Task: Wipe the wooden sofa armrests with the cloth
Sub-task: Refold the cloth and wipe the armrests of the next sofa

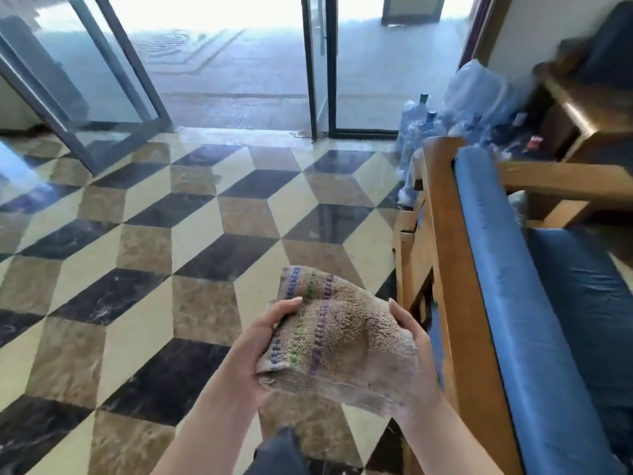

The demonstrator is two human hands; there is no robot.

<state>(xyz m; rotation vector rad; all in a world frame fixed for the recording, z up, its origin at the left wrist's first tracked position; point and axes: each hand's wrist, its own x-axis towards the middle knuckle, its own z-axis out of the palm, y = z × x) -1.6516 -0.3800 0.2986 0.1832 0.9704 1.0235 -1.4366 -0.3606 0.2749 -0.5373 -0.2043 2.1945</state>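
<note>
L hand point(260, 341) & R hand point(416, 358) both grip folded cloth point(337, 341); sofa armrest point(445, 255) just beside.

Cloth point(337, 332): beige terry towel with blue, green and purple stitched stripes; folded into a thick wad, worn and slightly frayed at the lower edge; held in the air over the patterned floor, just left of the sofa.
Sofa armrest point(561, 181): light brown wooden bar, running level across the far end of the blue seat cushion; untouched by the cloth.
Sofa frame rail point(448, 255): same light wood, edging the blue back cushion, nearest to the cloth.
</note>
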